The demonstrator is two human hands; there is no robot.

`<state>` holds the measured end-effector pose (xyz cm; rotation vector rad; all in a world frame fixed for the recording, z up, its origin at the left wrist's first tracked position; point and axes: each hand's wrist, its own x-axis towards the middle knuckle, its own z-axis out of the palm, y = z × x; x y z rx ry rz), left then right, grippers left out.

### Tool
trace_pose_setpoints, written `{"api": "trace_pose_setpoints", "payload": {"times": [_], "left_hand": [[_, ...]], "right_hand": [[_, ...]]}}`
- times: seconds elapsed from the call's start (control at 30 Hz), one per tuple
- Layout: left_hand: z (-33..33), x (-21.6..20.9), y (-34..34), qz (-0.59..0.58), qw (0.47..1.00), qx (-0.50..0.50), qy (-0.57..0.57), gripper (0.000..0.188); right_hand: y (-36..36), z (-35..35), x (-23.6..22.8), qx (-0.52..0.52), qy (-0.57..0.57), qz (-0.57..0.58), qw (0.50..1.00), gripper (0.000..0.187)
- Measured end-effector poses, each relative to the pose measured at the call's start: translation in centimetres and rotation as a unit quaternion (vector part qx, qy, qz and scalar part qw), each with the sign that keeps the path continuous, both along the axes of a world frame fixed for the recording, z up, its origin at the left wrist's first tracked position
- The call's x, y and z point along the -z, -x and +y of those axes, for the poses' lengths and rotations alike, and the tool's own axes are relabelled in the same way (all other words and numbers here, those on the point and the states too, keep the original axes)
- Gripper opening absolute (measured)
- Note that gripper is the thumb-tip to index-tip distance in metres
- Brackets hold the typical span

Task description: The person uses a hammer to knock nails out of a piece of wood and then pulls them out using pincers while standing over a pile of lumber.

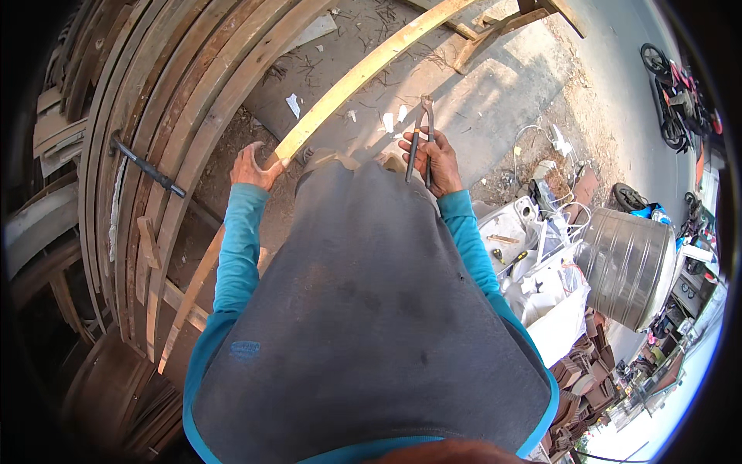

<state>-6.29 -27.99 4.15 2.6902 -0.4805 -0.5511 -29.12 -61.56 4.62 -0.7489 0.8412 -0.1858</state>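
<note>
My left hand (256,167) grips a long, pale wooden plank (349,87) by its edge, at about the middle of its length. The plank runs from the far right, past my left side, down toward the lower left. My right hand (439,161) is closed around the dark handles of a pair of pincers (421,131). The pincers' jaws point away from me, and they are held apart from the plank. On the stacked boards to my left lies a hammer (149,167) with a dark handle.
Long boards (185,116) are piled at the left. A wooden trestle (495,39) stands at the far end. Nails and white scraps litter the ground (363,139). On the right are white appliance parts (533,271), a metal drum (624,263), stacked brown tiles (587,387) and a parked motorcycle (680,100).
</note>
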Motion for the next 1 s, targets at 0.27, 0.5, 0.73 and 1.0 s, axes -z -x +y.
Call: {"api": "trace_pose_setpoints", "payload": {"times": [0.27,0.5,0.73,1.0], "left_hand": [[-6.6,4.0,-2.0,0.113,0.972,0.088,-0.185,0.098],[-5.9,5.7,-3.1,0.188,0.973,0.096,-0.098,0.083],[-5.2,6.9,-4.9,0.264,0.959,0.102,-0.030,0.086],[-5.6,5.7,-4.7,0.281,0.953,0.105,-0.036,0.083]], "right_hand": [[-2.4,-1.5,-1.1,-0.216,0.128,0.036,0.967,0.044],[-4.3,-0.3,-0.6,-0.331,0.129,0.037,0.934,0.040],[-6.7,0.1,-0.1,-0.384,0.163,0.031,0.908,0.051],[-7.9,-2.1,-0.7,-0.463,0.225,0.067,0.855,0.060]]}}
